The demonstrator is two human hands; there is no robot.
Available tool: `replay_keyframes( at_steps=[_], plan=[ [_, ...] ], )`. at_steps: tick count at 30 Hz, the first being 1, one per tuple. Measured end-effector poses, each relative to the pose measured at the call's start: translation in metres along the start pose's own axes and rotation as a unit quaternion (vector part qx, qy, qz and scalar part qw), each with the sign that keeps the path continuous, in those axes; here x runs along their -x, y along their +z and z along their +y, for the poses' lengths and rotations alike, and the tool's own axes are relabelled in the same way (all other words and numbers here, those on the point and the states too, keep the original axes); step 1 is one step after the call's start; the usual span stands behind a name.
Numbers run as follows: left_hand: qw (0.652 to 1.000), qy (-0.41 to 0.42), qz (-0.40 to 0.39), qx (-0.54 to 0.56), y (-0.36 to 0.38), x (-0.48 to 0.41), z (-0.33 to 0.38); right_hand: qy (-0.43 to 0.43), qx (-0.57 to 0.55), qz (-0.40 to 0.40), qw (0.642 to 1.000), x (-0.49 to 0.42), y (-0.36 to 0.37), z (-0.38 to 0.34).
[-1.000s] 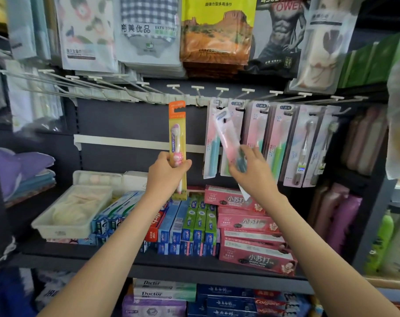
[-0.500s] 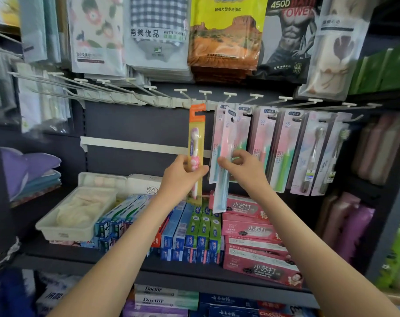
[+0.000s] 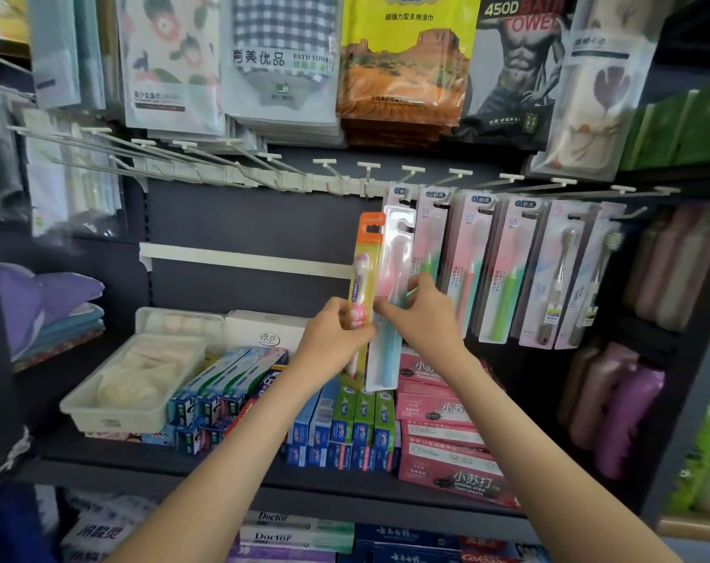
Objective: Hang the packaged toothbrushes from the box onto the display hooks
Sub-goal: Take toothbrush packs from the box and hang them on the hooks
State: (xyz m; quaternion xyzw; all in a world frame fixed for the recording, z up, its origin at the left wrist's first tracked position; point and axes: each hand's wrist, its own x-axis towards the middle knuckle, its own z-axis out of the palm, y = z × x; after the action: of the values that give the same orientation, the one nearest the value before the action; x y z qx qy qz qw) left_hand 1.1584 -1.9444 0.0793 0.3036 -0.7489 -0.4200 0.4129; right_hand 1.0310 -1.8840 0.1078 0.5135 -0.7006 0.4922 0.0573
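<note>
Right hand (image 3: 422, 314) has straightened its pink pack (image 3: 394, 274) upright, hole just under the hooks (image 3: 368, 169), not hung yet. Left hand (image 3: 337, 331) grips the orange pack (image 3: 367, 245), probably next.

Head-worn view, close, facing shelf (image 3: 239, 469)

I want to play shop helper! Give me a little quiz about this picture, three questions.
1. True or false: the left hand holds the orange-topped pack.
2. What stands on the shelf under the hands? A) toothpaste boxes B) shoes C) bananas
3. Fill in: the right hand grips a pink pack whose toothbrush handle is ____.
Key: 1 true; 2 A; 3 blue.
</note>
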Motion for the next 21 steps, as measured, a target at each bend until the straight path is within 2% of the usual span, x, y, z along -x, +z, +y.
replay_keyframes(
  at_steps=[3,11,13,15,18,21],
  plan=[
    [0.999,-0.009,-0.030,0.039,-0.002,0.003,0.001,0.012,-0.024,-0.016,1.000,0.000,0.003,-0.007],
    [0.999,-0.011,0.008,0.033,-0.008,0.001,-0.005,0.019,-0.045,-0.021,0.999,0.000,0.010,-0.014],
    [0.999,-0.008,0.022,0.022,-0.009,0.000,-0.006,0.005,-0.002,-0.015,1.000,-0.001,0.006,-0.013],
    [0.999,-0.012,0.044,0.008,-0.010,-0.002,-0.008,-0.021,0.091,-0.008,0.996,-0.004,-0.001,-0.009],
    [0.997,-0.025,0.068,-0.002,-0.015,-0.006,-0.009,-0.050,0.232,0.014,0.971,-0.011,-0.014,0.000],
    [0.996,-0.026,0.084,-0.005,-0.019,-0.009,-0.008,-0.030,0.277,0.044,0.960,-0.020,-0.026,0.007]
  ],
)
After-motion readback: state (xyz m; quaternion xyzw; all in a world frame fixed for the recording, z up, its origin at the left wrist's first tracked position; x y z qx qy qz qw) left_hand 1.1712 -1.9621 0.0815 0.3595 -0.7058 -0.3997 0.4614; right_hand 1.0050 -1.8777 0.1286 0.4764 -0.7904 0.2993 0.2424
